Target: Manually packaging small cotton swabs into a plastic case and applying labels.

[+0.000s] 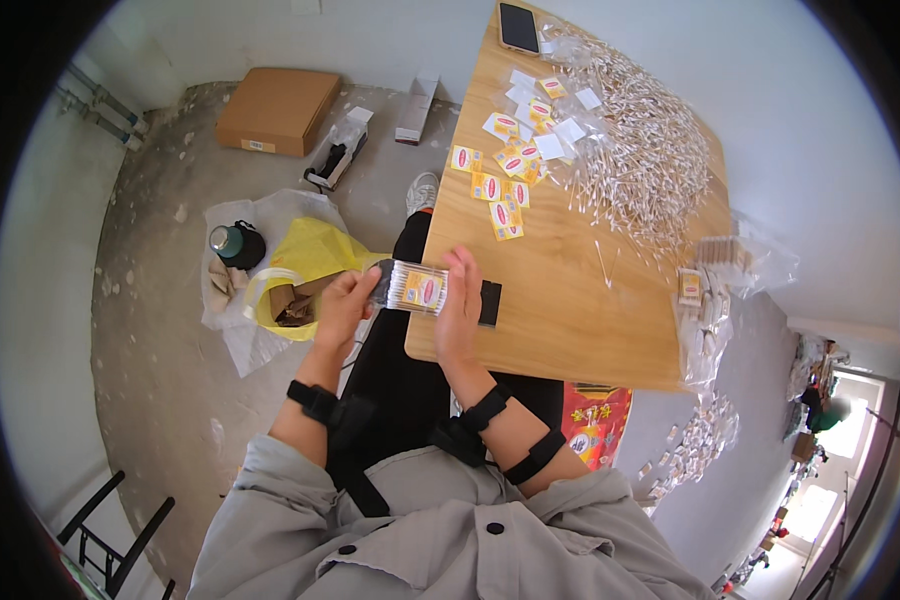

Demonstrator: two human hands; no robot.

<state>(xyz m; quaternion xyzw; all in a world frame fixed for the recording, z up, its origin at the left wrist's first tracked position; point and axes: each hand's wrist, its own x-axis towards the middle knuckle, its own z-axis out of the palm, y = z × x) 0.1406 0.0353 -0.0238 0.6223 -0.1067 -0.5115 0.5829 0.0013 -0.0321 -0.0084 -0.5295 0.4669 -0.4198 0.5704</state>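
Between pinching left hand (342, 306) and flattish right hand (457, 308), swab packet (417, 288) lies sideways (lengthwise)

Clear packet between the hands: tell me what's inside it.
Cotton swabs in a row and a yellow-and-white card; the card hides whatever lies directly behind it.

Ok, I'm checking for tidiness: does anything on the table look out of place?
A few cotton swabs lie astray from the loose pile, on bare table; yellow cards beside the pile are scattered at uneven angles.
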